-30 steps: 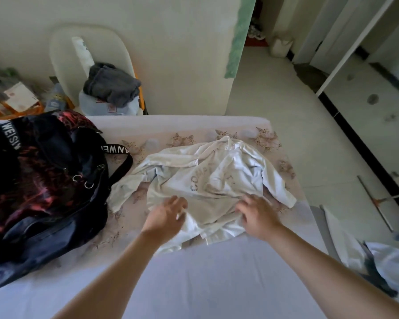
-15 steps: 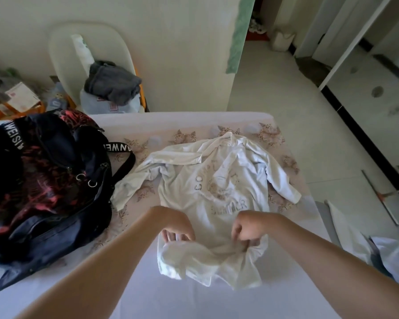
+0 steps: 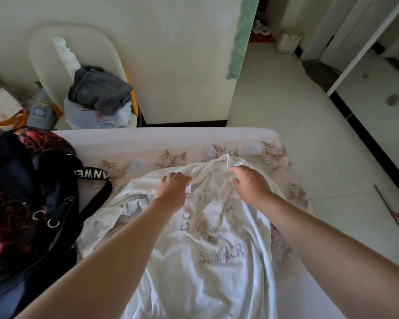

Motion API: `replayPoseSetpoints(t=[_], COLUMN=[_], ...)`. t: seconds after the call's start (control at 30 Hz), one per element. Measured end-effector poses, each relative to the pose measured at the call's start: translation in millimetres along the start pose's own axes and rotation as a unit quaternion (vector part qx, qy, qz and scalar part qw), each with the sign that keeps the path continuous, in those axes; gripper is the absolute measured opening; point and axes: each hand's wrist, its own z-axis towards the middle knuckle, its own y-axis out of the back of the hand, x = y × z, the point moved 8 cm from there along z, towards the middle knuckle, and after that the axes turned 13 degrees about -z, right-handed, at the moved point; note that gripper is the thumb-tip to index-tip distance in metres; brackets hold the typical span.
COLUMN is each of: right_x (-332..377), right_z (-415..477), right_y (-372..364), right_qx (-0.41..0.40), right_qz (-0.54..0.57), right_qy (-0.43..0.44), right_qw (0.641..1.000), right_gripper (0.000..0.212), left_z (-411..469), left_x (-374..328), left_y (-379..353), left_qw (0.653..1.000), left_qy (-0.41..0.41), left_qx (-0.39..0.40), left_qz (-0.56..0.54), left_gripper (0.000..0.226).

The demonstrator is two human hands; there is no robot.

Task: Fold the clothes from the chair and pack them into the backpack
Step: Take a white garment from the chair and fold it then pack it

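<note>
The shirt (image 3: 207,261) lies spread on the bed (image 3: 171,139), collar at the far end. The left hand (image 3: 173,187) and the right hand (image 3: 249,183) sit on its far part, on either side of the collar. The backpack (image 3: 21,215) lies on the bed to the left, just beside the shirt's sleeve. Behind the bed, at the far left, stands the chair (image 3: 46,56), with clothes (image 3: 99,90) heaped on its seat.

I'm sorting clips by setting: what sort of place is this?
Likely a home bedroom: a white shirt spread on a flower-print bed, and a chair heaped with clothes against the wall.
</note>
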Motion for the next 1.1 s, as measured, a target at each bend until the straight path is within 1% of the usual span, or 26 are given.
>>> replayPoseSetpoints(t=[0.03,0.07,0.1,0.13,0.2,0.27,0.3,0.33,0.37,0.43,0.5,0.6,0.67,0.73,0.83,0.9,0.93,1.0,1.03,1.07,1.1], right_x=[-4,-8,-11,-13,-19,-23,-23,-22,-20,-15,-9,-4,-1,8,24,36,41,51,55,60,64], right_z=[12,23,32,41,56,68,72,73,72,64,52,28,9,-15,-53,-83,-98,-126,-139,-153,-167], right_y=[-3,-6,-10,-14,-21,-20,-16,-10,-2,13,35,80,115,148,180,197,207,228,239,250,262], right_qx=[-0.011,-0.014,-0.013,-0.005,0.009,-0.013,-0.039,-0.062,-0.080,-0.078,-0.081,-0.120,-0.155,-0.172,-0.143,-0.112,-0.101,-0.096,-0.108,-0.126,-0.150], right_qz=[-0.004,-0.013,-0.025,-0.038,-0.080,-0.101,-0.071,-0.014,0.056,0.172,0.207,0.196,0.166,0.093,0.003,-0.004,-0.008,-0.031,-0.044,-0.050,-0.050], right_qy=[0.005,0.006,0.007,0.004,-0.009,-0.016,-0.019,-0.023,-0.025,-0.033,-0.027,-0.021,-0.035,-0.051,-0.034,-0.021,-0.020,-0.026,-0.032,-0.038,-0.042], right_qw=[1.000,1.000,1.000,0.999,0.997,0.995,0.997,0.998,0.995,0.981,0.975,0.973,0.973,0.979,0.989,0.993,0.995,0.995,0.993,0.990,0.986], right_gripper=[0.041,0.046,0.051,0.055,0.054,0.040,0.033,0.028,0.026,0.030,0.029,0.021,0.027,0.031,0.036,0.038,0.037,0.023,0.015,0.013,0.018], left_z=[10,18,22,23,20,16,14,12,9,1,-7,-24,-39,-57,-86,-110,-122,-149,-163,-178,-193], left_x=[6,10,13,15,21,24,23,22,21,23,26,21,8,-10,-30,-41,-46,-58,-62,-67,-70], left_y=[-1,2,10,20,42,62,69,76,83,95,110,139,159,180,205,222,231,253,264,276,287], left_qw=[1.000,0.999,0.995,0.986,0.962,0.947,0.947,0.948,0.950,0.949,0.945,0.941,0.943,0.948,0.957,0.966,0.970,0.972,0.971,0.967,0.962], left_qy=[-0.001,0.000,0.002,0.012,0.047,0.061,0.055,0.047,0.041,0.043,0.051,0.046,0.036,0.019,0.003,-0.007,-0.021,-0.045,-0.050,-0.058,-0.069], left_qx=[-0.011,-0.036,-0.071,-0.106,-0.172,-0.209,-0.214,-0.215,-0.218,-0.227,-0.240,-0.269,-0.279,-0.286,-0.263,-0.229,-0.217,-0.216,-0.224,-0.235,-0.250], left_qz=[-0.001,-0.025,-0.071,-0.125,-0.206,-0.236,-0.234,-0.228,-0.222,-0.216,-0.216,-0.199,-0.177,-0.139,-0.123,-0.122,-0.109,-0.079,-0.073,-0.076,-0.083], left_gripper=[0.040,0.027,0.016,0.011,0.015,0.016,0.016,0.016,0.017,0.018,0.024,0.030,0.029,0.026,0.017,0.011,0.013,0.016,0.016,0.017,0.017])
